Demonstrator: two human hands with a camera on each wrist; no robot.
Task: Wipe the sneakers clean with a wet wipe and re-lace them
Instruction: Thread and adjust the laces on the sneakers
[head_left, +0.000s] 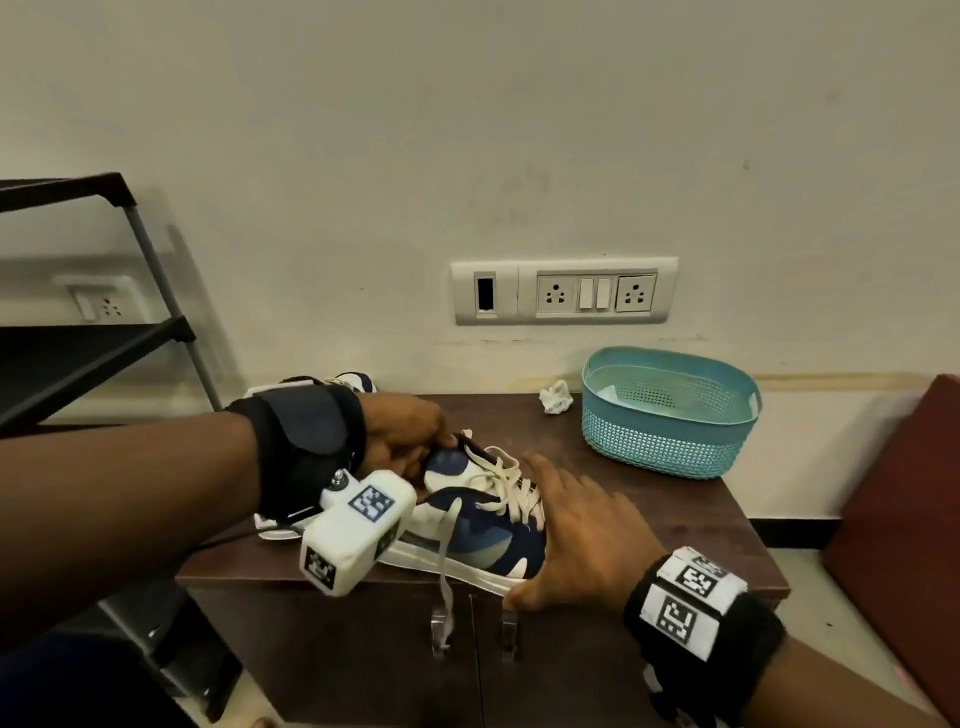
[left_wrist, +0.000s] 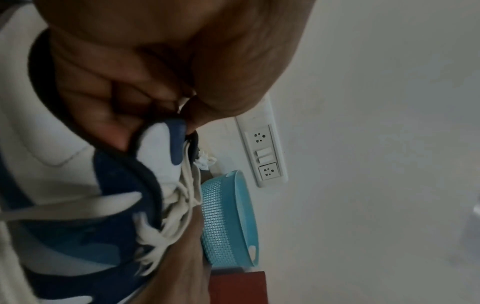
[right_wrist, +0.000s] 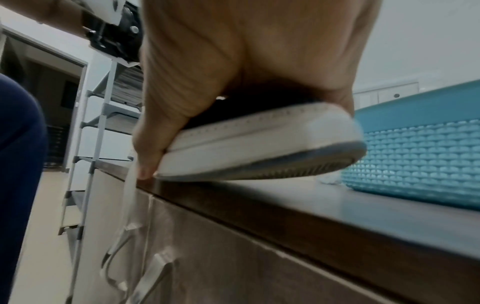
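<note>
Sneaker (head_left: 483, 525) on the counter (head_left: 649, 499), toe raised off the top in the right-wrist view, flat-looking from the head. Left hand (head_left: 400, 434) at the collar, grip closed on it: fingers (left_wrist: 103, 102) inside, thumb outside, plain only in the left-wrist view. Right hand (head_left: 582, 540) spread over the toe, thumb on the sole edge at the counter's front, grip wide. Lace (head_left: 444, 551) loose over the front edge. Basket (head_left: 670, 415) right of the sneaker, apart; crumpled wipe (head_left: 556, 396) beside it. Second sneaker (head_left: 358, 382) behind the left wrist.
</note>
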